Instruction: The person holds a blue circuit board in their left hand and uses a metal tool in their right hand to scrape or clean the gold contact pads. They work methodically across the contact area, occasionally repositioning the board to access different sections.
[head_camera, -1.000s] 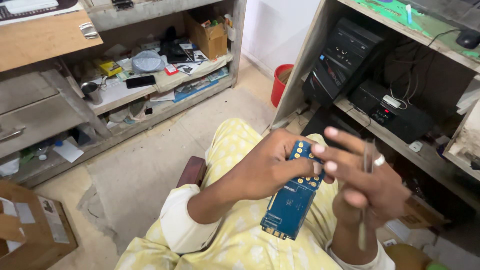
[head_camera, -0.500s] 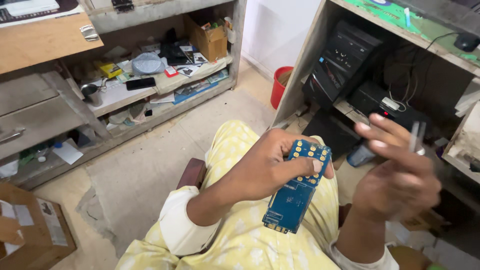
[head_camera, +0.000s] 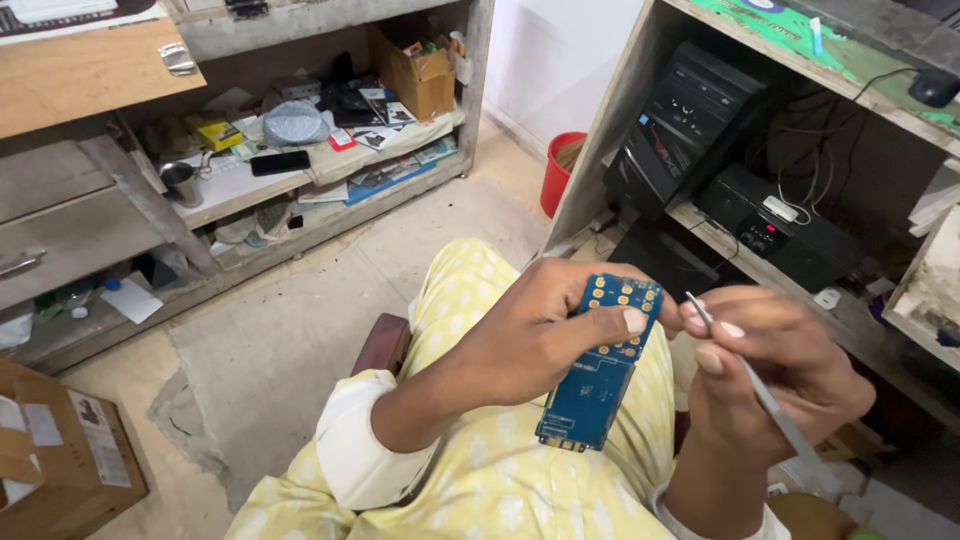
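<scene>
My left hand (head_camera: 520, 345) pinches the long blue circuit board with gold pads (head_camera: 598, 365), thumb across its face. My right hand (head_camera: 775, 375) grips thin metal tweezers (head_camera: 760, 395) just beside it.

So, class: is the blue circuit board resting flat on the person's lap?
No, the left hand grips the blue circuit board in the air above the lap.

Blue circuit board (head_camera: 598, 372): long, narrow, gold round pads on upper end, held tilted over the lap, upper end pinched. Thin grey metal tool (head_camera: 752, 385): slender, slanted, its tip just beside the board's top right corner.
</scene>
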